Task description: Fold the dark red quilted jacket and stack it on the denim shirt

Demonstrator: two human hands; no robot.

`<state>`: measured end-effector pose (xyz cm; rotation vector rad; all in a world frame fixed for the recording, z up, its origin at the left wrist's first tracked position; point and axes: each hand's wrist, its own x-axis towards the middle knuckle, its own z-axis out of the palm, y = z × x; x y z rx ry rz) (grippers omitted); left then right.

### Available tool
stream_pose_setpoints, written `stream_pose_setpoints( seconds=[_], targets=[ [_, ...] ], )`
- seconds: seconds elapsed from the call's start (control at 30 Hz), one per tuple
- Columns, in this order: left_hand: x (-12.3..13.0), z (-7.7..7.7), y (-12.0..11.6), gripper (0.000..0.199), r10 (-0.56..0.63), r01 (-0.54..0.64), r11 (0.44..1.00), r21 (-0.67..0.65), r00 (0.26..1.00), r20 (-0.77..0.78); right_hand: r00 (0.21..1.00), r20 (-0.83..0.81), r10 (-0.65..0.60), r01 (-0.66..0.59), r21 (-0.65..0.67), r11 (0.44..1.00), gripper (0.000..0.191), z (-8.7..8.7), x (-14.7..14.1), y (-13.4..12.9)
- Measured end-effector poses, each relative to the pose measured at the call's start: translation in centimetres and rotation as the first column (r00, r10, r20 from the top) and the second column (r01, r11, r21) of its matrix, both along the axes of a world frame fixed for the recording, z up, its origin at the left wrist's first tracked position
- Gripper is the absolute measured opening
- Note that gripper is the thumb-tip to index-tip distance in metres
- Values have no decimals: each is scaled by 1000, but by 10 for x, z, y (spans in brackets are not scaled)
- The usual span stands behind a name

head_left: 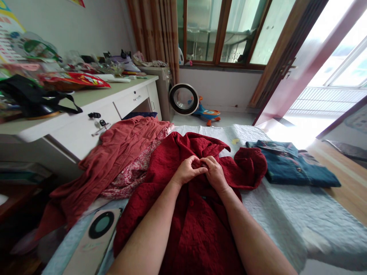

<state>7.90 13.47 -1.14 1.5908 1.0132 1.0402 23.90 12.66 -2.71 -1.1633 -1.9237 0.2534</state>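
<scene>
A dark red garment (200, 229) with a button down its front lies spread over the light blue cloth in the middle. Near its upper part, my left hand (187, 170) and my right hand (214, 172) meet, their fingers closed on the red fabric between them. What exactly the fingertips pinch is too small to tell. One sleeve of the garment is bunched to the right of my right hand. Folded blue denim clothing (298, 164) lies farther right. To the left are a rust-red garment (114, 152) and a red-and-white patterned cloth (132, 172).
A phone (91, 242) lies at the lower left on the light blue cloth (275, 221). A cluttered desk (126, 89) stands at the left. Beyond the cloth are an open washer door (184, 99) and a blue-orange toy (206, 113). A door (301, 57) is at the right.
</scene>
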Motion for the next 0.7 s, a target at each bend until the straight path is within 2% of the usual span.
stream_pose_setpoints(
  seconds=[0.07, 0.17, 0.37, 0.7],
  targets=[
    [-4, -2, 2, 31, 1, 0, 1000, 19, 1000, -24, 1000, 0, 24, -24, -21, 999, 24, -1, 1, 1],
    [-7, -4, 5, 18, 22, -18, 996, 82, 998, -51, 998, -8, 56, -56, -53, 997, 22, 0, 3, 1],
    [-7, -5, 3, 8, 146, -108, 960, 257, 981, -130, 993, -49, 106, -110, -93, 990, 25, 3, 3, 1],
    [-4, -6, 0, 6, 207, -189, 963, 192, 975, -78, 986, -110, 122, -131, -72, 989, 28, 1, 0, 1]
  ],
)
